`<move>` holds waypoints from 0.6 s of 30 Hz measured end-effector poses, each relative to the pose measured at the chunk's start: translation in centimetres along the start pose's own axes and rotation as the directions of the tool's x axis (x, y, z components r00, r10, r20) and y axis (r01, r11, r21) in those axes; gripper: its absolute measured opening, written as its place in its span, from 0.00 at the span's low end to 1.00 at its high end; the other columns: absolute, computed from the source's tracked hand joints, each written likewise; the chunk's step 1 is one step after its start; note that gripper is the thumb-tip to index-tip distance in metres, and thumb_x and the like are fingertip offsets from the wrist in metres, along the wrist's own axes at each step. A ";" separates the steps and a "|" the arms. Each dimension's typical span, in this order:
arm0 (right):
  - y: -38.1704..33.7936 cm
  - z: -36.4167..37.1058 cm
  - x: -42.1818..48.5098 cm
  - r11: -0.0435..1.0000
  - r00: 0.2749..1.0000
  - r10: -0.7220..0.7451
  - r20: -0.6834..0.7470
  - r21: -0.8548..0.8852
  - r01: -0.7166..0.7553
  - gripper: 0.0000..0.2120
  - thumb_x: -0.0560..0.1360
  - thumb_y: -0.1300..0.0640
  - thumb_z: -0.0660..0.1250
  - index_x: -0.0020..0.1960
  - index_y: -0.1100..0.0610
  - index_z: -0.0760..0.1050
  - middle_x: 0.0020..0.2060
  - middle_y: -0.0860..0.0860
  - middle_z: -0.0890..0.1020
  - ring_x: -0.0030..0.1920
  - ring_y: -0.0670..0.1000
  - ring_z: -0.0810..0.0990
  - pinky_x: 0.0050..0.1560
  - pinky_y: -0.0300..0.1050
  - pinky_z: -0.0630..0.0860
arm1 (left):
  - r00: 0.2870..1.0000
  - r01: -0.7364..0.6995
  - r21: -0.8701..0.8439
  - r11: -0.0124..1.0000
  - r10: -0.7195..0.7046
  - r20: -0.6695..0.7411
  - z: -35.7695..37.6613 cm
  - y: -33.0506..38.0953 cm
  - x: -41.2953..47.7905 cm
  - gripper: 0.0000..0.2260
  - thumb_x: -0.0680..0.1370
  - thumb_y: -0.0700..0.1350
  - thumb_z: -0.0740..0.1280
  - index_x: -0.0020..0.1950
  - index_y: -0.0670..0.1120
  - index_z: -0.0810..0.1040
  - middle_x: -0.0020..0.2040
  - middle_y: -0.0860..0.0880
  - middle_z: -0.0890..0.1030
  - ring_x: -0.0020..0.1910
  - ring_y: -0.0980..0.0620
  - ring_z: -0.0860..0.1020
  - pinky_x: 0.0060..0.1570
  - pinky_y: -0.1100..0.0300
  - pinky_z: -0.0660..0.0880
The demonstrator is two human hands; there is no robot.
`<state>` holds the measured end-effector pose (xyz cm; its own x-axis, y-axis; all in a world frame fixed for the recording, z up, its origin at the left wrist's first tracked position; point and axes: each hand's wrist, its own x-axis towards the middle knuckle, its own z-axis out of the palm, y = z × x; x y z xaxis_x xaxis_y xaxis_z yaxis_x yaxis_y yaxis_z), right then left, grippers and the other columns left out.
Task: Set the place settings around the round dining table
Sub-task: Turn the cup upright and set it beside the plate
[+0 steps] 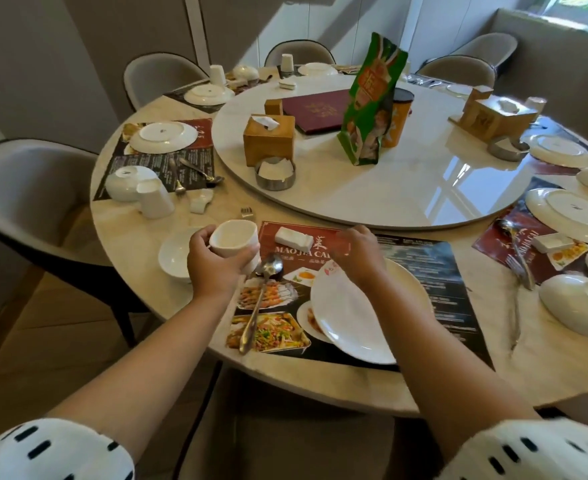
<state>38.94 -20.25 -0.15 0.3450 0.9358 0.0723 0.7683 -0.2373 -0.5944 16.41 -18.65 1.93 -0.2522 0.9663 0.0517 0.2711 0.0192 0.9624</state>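
Table's [129, 244] near edge: L hand [212, 265] grips cup [233, 237], R hand [361, 258] grips tilted plate [351, 317] by far rim.

Restaurant dining room: lazy Susan [406, 188], menu placemats [424, 271] (food photos).

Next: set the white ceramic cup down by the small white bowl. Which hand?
Left. The left hand grips the white ceramic cup beside the small white bowl; the right hand holds the large white plate by its rim.
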 end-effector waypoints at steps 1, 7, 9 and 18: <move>-1.1 1.2 1.3 1.000 0.999 -0.025 0.036 -0.016 0.026 0.18 0.73 0.53 0.69 0.62 0.55 0.74 0.60 0.51 0.73 0.61 0.53 0.72 0.56 0.45 0.73 | 1.000 0.000 -0.005 1.000 0.000 0.001 -0.3 0.0 0.6 0.33 0.63 0.46 0.79 0.64 0.45 0.70 0.61 0.48 0.75 0.60 0.49 0.74 0.60 0.53 0.73; -3.7 6.0 5.3 0.984 0.982 -0.001 0.188 -0.176 0.035 0.23 0.71 0.51 0.71 0.62 0.58 0.72 0.59 0.54 0.73 0.58 0.53 0.74 0.55 0.47 0.76 | 1.000 -0.003 -0.031 1.000 0.004 0.008 -1.5 -0.4 3.3 0.33 0.62 0.47 0.79 0.64 0.45 0.71 0.61 0.48 0.76 0.59 0.50 0.74 0.60 0.51 0.74; -3.9 6.7 5.7 0.984 0.981 0.017 0.193 -0.174 0.018 0.19 0.72 0.52 0.71 0.60 0.59 0.74 0.58 0.55 0.74 0.55 0.53 0.75 0.52 0.46 0.75 | 1.000 0.000 -0.026 1.000 0.001 0.014 -1.4 -0.6 3.7 0.33 0.62 0.47 0.79 0.64 0.45 0.71 0.61 0.49 0.76 0.59 0.50 0.74 0.60 0.51 0.74; 1.3 -1.0 3.9 0.997 0.997 -0.009 -0.075 0.079 0.015 0.22 0.70 0.56 0.73 0.63 0.58 0.75 0.55 0.52 0.78 0.50 0.49 0.75 0.51 0.41 0.71 | 0.994 -0.011 -0.106 0.994 0.022 0.104 2.6 0.0 1.6 0.31 0.63 0.48 0.78 0.63 0.48 0.71 0.59 0.52 0.75 0.57 0.52 0.74 0.55 0.56 0.76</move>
<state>41.81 -17.17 0.20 0.3776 0.9157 0.1372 0.7281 -0.2021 -0.6551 18.43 -16.47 1.36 -0.1487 0.9879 0.0447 0.1742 -0.0183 0.9845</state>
